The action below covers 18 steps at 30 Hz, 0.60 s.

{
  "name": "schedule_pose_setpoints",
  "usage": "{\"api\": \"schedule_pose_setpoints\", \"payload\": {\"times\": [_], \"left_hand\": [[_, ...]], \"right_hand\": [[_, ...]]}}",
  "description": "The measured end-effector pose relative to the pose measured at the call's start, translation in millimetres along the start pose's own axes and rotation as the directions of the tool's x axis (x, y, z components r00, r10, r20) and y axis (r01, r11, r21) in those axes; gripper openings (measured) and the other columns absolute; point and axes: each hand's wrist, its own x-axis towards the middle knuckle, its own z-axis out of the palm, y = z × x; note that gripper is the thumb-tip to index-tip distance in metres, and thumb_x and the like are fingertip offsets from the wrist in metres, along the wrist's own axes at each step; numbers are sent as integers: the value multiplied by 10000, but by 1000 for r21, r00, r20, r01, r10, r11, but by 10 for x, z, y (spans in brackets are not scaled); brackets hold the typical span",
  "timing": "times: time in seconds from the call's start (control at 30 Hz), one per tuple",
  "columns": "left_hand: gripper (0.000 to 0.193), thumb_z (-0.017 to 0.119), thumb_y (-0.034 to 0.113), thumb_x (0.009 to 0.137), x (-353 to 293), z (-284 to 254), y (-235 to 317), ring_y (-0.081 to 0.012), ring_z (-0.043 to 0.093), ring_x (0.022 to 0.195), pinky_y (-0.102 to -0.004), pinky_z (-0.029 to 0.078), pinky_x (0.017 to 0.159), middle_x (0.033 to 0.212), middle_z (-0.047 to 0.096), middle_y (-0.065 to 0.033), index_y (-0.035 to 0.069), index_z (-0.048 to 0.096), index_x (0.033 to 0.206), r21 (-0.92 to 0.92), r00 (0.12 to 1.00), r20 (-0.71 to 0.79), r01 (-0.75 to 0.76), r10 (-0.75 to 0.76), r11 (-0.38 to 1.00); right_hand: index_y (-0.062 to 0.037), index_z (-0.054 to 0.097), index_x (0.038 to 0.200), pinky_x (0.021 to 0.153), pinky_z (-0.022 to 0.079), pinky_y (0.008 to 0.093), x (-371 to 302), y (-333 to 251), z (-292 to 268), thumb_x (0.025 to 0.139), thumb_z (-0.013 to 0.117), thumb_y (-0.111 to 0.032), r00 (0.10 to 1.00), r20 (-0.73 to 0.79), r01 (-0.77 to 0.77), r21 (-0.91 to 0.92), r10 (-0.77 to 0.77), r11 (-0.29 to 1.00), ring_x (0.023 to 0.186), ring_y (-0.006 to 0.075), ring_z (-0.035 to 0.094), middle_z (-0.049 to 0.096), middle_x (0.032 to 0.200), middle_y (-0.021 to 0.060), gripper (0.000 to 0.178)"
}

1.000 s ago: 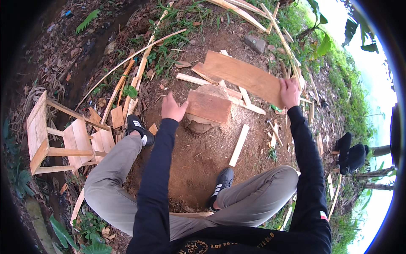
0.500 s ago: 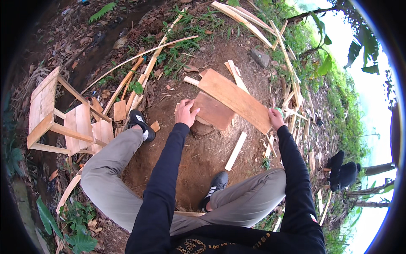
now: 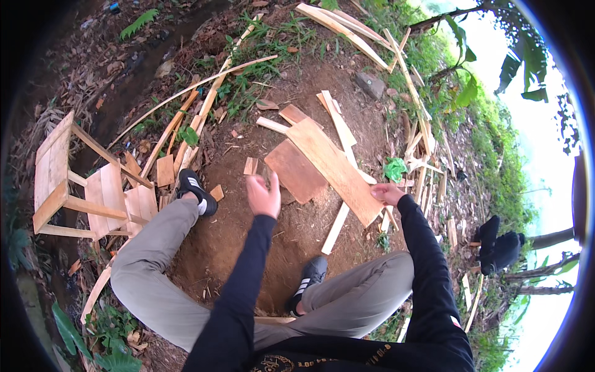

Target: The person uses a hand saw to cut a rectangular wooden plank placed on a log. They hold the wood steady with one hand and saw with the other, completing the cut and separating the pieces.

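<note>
My right hand pinches the near right end of a long flat wooden board. That board slants down to the right and overlaps a wider reddish-brown board, which rests over a low support mostly hidden beneath it. My left hand is just short of the wider board's left side, thumb apart from the fingers, with nothing visible in it. Beyond its fingertips is a small wooden block. Thin strips and another board piece stick out from behind the long board.
On the left stands a wooden chair-like frame with slatted panels. Long wood strips lie along the far left, others at the far right. A pale batten, green plastic and a grey stone are on the dirt.
My left hand has drawn back off the wider board. The long board's right end has swung nearer to me with my right hand, and the view has shifted slightly.
</note>
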Motion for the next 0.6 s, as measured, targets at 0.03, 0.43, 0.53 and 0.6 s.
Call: {"api": "schedule_pose_setpoints", "payload": {"times": [0.03, 0.43, 0.53, 0.6], "left_hand": [[457, 726, 400, 888, -206, 27, -103, -247, 641, 785, -365, 514, 699, 880, 603, -107, 12, 536, 1036, -71, 983, 125, 141, -132, 987], [286, 592, 241, 1013, -76, 231, -216, -160, 684, 698, -262, 558, 550, 937, 647, -92, 21, 491, 1166, -665, 912, 231, 403, -340, 629], [354, 586, 239, 1015, -45, 123, -166, -188, 692, 700, -290, 583, 548, 944, 634, -123, 33, 431, 1256, -621, 914, 204, 398, -351, 675], [435, 596, 222, 1008, -25, 77, -104, -214, 700, 715, -329, 606, 563, 946, 611, -137, 63, 364, 1339, -565, 927, 205, 374, -314, 735]], "right_hand": [[-125, 637, 1287, 593, 523, 281, 0, -125, 32, 941, 690, -357, 999, 41, 3, 18, -3, 1000, 652, 118, 617, 622, 796, -31, 420], [14, 365, 1463, 914, 595, 457, -274, -968, 870, 923, 639, 21, 627, 778, -215, 227, -44, 950, 944, 297, 723, 698, 1080, 236, 605], [89, 496, 1305, 928, 590, 434, -298, -1033, 1266, 939, 645, -26, 605, 792, -299, 314, -75, 901, 979, 277, 717, 709, 1064, 219, 412], [97, 575, 1171, 917, 593, 438, -262, -1007, 1419, 961, 625, -58, 548, 832, -347, 315, -81, 883, 977, 280, 718, 704, 1084, 219, 266]]}}
